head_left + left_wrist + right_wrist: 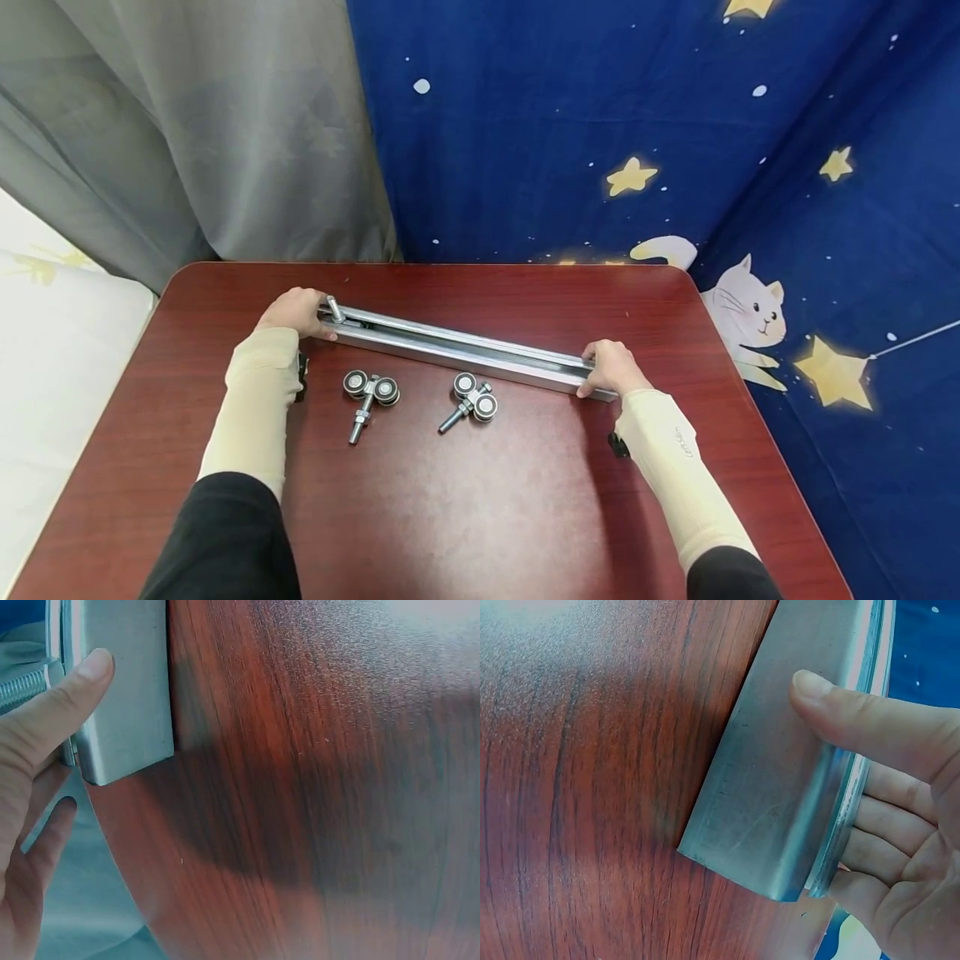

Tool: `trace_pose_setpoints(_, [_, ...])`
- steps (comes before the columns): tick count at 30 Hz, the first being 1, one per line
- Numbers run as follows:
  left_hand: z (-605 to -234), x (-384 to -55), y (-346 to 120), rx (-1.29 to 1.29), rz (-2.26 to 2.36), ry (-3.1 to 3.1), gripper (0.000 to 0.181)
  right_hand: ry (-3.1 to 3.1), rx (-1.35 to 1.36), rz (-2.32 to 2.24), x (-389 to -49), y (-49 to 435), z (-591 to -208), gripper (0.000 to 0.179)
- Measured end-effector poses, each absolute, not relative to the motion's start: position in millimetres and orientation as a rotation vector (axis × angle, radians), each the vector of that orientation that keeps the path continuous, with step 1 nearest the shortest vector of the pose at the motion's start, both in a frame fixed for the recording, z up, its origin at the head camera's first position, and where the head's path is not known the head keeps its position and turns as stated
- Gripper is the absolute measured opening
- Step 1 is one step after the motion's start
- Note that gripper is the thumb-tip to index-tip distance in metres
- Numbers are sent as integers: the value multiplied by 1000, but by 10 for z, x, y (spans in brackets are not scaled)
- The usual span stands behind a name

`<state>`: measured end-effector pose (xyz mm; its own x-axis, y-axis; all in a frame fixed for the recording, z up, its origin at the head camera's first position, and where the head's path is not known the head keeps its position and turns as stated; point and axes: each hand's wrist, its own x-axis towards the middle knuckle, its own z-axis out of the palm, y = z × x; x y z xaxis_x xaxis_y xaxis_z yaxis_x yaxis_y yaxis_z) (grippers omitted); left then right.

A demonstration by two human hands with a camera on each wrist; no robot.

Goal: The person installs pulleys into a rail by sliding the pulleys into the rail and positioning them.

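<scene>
A long metal channel rail lies slantwise across the table, its slot facing up. At its left end my left hand grips it, thumb on the near wall, as the left wrist view also shows. My right hand holds the other end; in the right wrist view the thumb presses the rail's side wall and the fingers are behind it. A threaded bolt sticks up from the slot beside the left hand; what it is fixed to inside the rail is mostly hidden.
Two roller trolleys with threaded bolts lie in front of the rail: one on the left, another nearer the middle. The red-brown wooden table ends at a grey curtain and a blue star-patterned curtain.
</scene>
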<state>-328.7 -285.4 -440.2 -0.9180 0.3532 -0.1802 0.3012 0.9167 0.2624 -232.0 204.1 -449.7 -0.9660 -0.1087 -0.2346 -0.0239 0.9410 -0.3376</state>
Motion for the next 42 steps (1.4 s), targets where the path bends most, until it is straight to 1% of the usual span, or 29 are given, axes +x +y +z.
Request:
trace_pose_setpoints(9, [-4367, -3317, -2797, 454, 247, 2937, 39, 2815, -153, -474, -2316, 2039, -4504, 61])
trace_pose_setpoints(13, [-4340, -3323, -2746, 456, 236, 2975, 40, 2766, -263, -410, -2358, 2011, -4502, 62])
trace_pose_setpoints(17, [-4305, -3318, -2724, 454, 229, 2956, 41, 2725, -376, -346, -2357, 1835, -4444, 65])
trace_pose_setpoints(20, [-4300, -3320, -2730, 437, 227, 2939, 43, 2758, -460, -328, -2313, 1583, -4342, 64])
trace_pose_setpoints(23, [-4310, -3329, -2744, 429, 228, 2934, 44, 2817, -608, -319, -2259, 1287, -4252, 58])
trace_pose_setpoints(26, [-4322, -3339, -2756, 425, 235, 2935, 44, 2822, -853, -336, -2181, 980, -4200, 52])
trace_pose_setpoints(30, [-4327, -3353, -2762, 422, 239, 2933, 43, 2751, -1205, -322, -2060, 612, -4257, 36])
trace_pose_setpoints(33, [-4326, -3358, -2764, 415, 236, 2932, 43, 2785, -1421, -115, -1979, 401, -4378, 25])
trace_pose_setpoints(38, [-4326, -3353, -2758, 405, 239, 2936, 44, 2881, -1644, 316, -1886, 181, -4571, 18])
trace_pose_setpoints(42, [-4316, -3346, -2757, 417, 248, 2941, 45, 2865, -1716, 403, -1828, 108, -4699, 10])
